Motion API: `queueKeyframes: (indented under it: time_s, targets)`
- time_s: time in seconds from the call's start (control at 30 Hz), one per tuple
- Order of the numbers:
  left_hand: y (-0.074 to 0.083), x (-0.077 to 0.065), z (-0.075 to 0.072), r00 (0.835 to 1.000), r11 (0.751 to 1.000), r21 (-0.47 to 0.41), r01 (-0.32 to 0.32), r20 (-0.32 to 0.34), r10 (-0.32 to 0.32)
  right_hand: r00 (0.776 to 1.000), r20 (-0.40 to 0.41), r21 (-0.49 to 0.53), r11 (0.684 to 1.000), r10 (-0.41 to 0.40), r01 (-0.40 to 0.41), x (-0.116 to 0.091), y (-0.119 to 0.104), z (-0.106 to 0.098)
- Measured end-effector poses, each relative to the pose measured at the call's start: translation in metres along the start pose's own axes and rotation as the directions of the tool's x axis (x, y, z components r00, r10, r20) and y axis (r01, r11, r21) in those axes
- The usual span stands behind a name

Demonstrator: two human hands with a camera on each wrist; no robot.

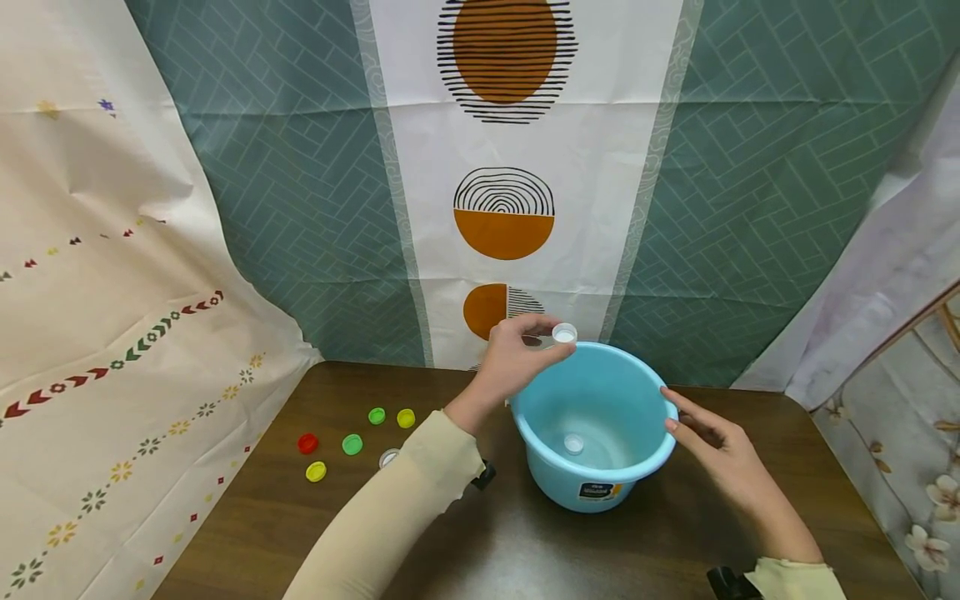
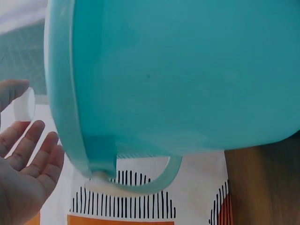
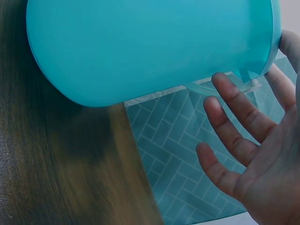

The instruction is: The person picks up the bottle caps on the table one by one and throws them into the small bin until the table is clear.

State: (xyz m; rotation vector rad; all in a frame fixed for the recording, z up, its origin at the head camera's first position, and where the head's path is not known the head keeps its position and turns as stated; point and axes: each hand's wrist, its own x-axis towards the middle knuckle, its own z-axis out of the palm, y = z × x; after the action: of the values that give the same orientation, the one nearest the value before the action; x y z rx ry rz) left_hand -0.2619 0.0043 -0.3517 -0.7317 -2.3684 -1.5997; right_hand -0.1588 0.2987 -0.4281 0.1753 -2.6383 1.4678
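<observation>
My left hand (image 1: 517, 354) pinches a white bottle cap (image 1: 565, 334) between thumb and fingers, above the left back rim of a light-blue plastic basin (image 1: 596, 471). In the left wrist view, the cap (image 2: 25, 105) shows between the thumb and the fingertips, beside the basin's rim. Inside the basin, another white cap (image 1: 573, 443) lies on the bottom. At the right side, my right hand (image 1: 716, 450) holds the basin's rim with thumb and index finger. Its other fingers (image 3: 229, 133) spread below the rim in the right wrist view.
On the brown table (image 1: 360, 533) to the left lie several loose caps: red (image 1: 307, 443), green (image 1: 352, 444), yellow (image 1: 316, 472) and a white one (image 1: 388, 457) partly behind the left sleeve. A patterned cloth (image 1: 517, 250) hangs behind the table.
</observation>
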Motion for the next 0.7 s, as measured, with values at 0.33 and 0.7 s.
queueKeyframes:
  time_s: [0.33, 0.7]
  targets:
    - [0.005, 0.003, 0.012, 0.997, 1.0, -0.019, 0.003, 0.076, -0.002, 1.0, 0.012, -0.003, 1.0, -0.014, 0.015, -0.001, -0.002, -0.001]
    - [0.01, 0.006, 0.026, 0.992, 1.0, -0.008, 0.006, 0.128, -0.005, 1.0, 0.015, -0.019, 1.0, -0.012, 0.012, -0.002, -0.002, -0.001]
